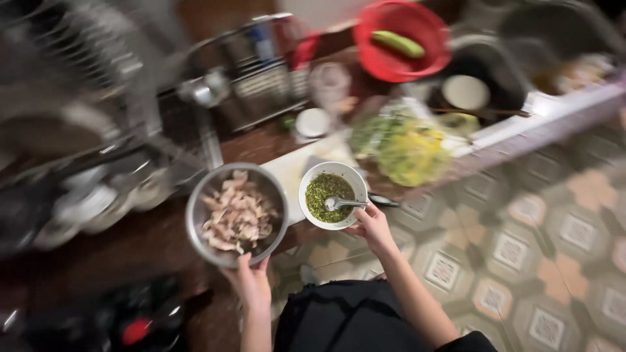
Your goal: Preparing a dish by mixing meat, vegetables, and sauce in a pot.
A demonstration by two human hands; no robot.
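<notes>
Steel bowl (236,214) of chopped meat sits in my left hand (250,279), fingers curled on its near rim. White bowl (332,195) of green chopped herbs with a spoon (343,203) is gripped at its near edge by my right hand (373,227). Both bowls just above my hands, over the tabletop (117,254). Frame blurred.
</notes>
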